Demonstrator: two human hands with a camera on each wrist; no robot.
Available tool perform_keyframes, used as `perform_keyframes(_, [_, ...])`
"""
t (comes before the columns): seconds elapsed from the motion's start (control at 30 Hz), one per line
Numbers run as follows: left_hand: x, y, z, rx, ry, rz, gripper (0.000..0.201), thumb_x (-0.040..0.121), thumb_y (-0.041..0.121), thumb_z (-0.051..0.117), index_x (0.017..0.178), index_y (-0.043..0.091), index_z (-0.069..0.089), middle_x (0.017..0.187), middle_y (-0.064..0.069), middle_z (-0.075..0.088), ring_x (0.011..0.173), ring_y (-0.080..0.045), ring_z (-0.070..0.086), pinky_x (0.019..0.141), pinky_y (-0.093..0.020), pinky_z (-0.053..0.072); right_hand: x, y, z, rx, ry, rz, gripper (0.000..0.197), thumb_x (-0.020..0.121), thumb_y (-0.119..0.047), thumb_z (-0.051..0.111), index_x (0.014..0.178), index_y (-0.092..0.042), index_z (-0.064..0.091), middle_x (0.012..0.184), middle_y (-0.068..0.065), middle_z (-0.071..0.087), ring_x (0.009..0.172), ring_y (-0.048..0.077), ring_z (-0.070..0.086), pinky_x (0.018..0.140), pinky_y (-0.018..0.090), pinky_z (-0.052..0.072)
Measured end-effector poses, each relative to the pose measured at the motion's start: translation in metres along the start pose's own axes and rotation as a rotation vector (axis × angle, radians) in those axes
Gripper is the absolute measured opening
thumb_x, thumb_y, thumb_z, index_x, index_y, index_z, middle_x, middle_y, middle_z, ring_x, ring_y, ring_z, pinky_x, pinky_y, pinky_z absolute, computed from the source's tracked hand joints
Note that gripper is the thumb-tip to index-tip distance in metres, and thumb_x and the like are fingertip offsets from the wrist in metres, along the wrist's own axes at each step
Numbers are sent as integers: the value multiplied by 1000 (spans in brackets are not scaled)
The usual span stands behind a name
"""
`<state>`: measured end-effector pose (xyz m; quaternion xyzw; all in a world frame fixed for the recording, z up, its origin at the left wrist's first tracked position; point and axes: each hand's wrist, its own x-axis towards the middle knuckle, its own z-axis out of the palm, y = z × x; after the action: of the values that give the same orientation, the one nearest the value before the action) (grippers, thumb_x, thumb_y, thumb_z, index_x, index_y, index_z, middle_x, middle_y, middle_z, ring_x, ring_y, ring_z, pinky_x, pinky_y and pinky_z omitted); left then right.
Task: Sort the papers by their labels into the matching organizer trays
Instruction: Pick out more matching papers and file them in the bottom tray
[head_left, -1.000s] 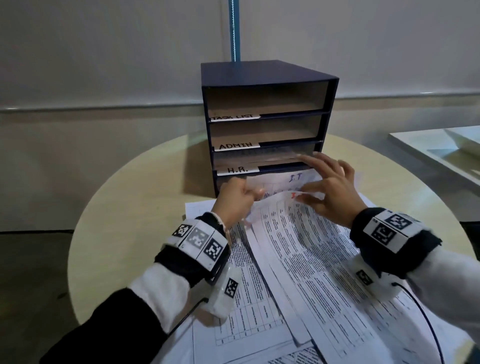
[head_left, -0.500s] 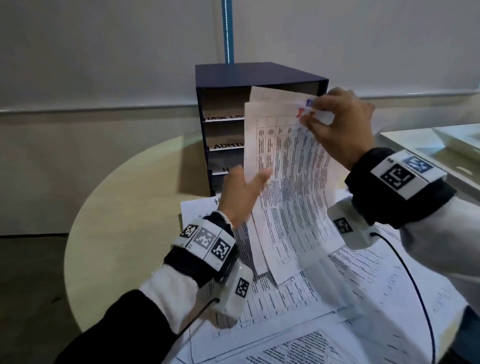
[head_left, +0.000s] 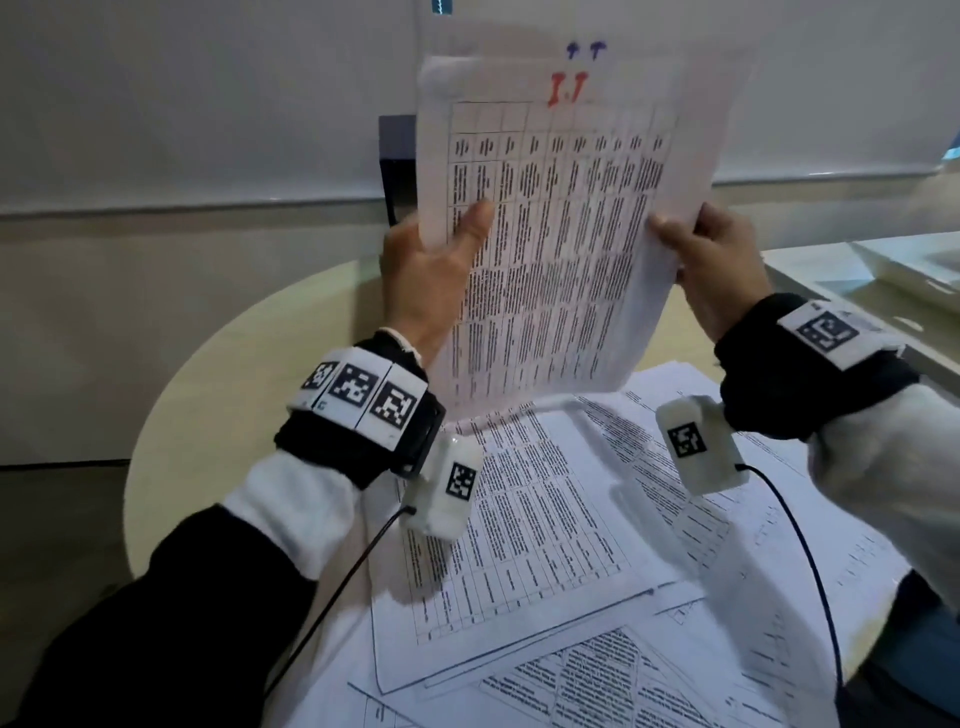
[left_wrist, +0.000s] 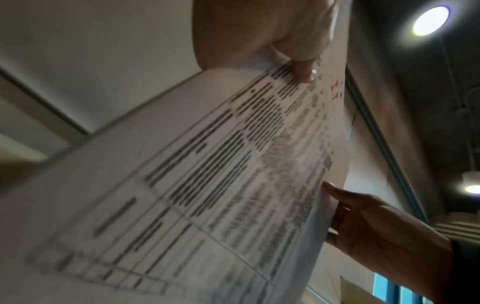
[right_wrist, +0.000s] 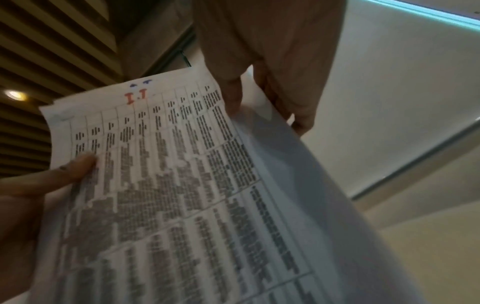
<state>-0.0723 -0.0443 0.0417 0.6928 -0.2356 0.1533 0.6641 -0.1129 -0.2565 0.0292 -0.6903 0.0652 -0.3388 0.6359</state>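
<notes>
Both hands hold up a small sheaf of printed papers (head_left: 561, 234), upright in front of my face. The front sheet bears a red "I.T" label (head_left: 569, 88); a sheet behind it shows a blue "I.T" at its top. My left hand (head_left: 431, 275) grips the left edge, thumb on the front. My right hand (head_left: 711, 270) pinches the right edge. The dark blue organizer (head_left: 397, 166) stands behind the papers, almost wholly hidden; its trays and labels are out of sight. The wrist views show the same papers (left_wrist: 233, 164) (right_wrist: 168, 174) from below, held at both edges.
Several more printed sheets (head_left: 571, 545) lie spread over the round beige table (head_left: 234, 364) beneath my hands. A white table (head_left: 883, 270) stands at the right. A pale wall runs behind the organizer.
The I.T papers were lifted off the table in front of the organizer and raised upright. My left hand moved from below onto the left edge; the right shifted from the top corner down the right edge.
</notes>
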Motion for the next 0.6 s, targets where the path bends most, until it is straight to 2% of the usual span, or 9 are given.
perform_keyframes(0.1, [5, 2, 2, -70, 39, -7, 12, 89, 26, 60, 85, 16, 63, 86, 2, 66, 87, -15, 65, 78, -24, 55, -2, -9, 7, 39, 37, -99, 31, 75, -21, 62, 104, -10, 62, 79, -15, 73, 83, 10, 67, 80, 26, 54])
perform_keyframes(0.17, [2, -3, 1, -104, 42, -54, 13, 88, 25, 61, 76, 21, 58, 80, 4, 63, 80, -15, 64, 77, -25, 55, -6, -7, 9, 33, 47, -115, 31, 74, -23, 65, 102, -12, 63, 81, -13, 73, 83, 10, 67, 78, 25, 53])
perform_keyframes(0.23, [-5, -13, -1, -94, 25, -127, 20, 86, 26, 63, 70, 23, 52, 73, 8, 59, 68, -4, 61, 70, -15, 52, -14, 4, 9, 45, 49, -99, 33, 72, -24, 67, 104, -15, 62, 90, -9, 71, 85, 10, 67, 78, 24, 53])
perform_keyframes(0.3, [-11, -25, -2, -72, -35, -192, 9, 88, 25, 61, 81, 22, 56, 82, 9, 63, 69, 10, 60, 64, -3, 46, -22, 18, 8, 56, 42, -56, 33, 77, -22, 65, 109, -15, 57, 99, -4, 67, 88, 9, 66, 78, 23, 52])
perform_keyframes(0.33, [-11, -29, -2, -43, -52, -217, 12, 90, 28, 58, 94, 17, 59, 95, 2, 66, 81, 6, 61, 70, -6, 47, -23, 22, 8, 54, 36, -40, 30, 83, -19, 61, 112, -15, 55, 102, -3, 66, 90, 9, 65, 79, 23, 52])
perform_keyframes(0.4, [-3, -33, -5, -12, -69, -296, 46, 91, 37, 53, 123, 4, 49, 124, -13, 58, 109, -14, 56, 91, -28, 47, -21, 22, 9, 4, 34, -35, 17, 92, -12, 51, 108, -18, 54, 104, 2, 64, 94, 14, 62, 85, 29, 52])
perform_keyframes(0.47, [8, -33, -9, -40, -115, -380, 60, 88, 40, 49, 136, 6, 38, 136, -12, 51, 123, -25, 49, 102, -46, 42, -15, 15, 12, -96, 64, -64, 19, 94, -7, 44, 91, -25, 49, 104, 7, 59, 88, 15, 59, 82, 29, 52])
perform_keyframes(0.53, [15, -36, -11, -55, -125, -435, 49, 93, 28, 44, 138, 9, 39, 137, -8, 51, 127, -25, 48, 108, -44, 37, -10, 14, 14, -219, 83, -61, 22, 92, -2, 40, 92, -24, 44, 100, 9, 58, 74, 10, 57, 65, 19, 50])
perform_keyframes(0.6, [13, -51, -11, -8, -124, -526, 43, 98, 10, 37, 140, 6, 34, 142, -7, 45, 131, -24, 42, 111, -37, 31, -9, 22, 14, -345, 36, 18, 32, 88, 1, 39, 114, -18, 41, 94, 13, 60, 73, 21, 58, 64, 26, 49])
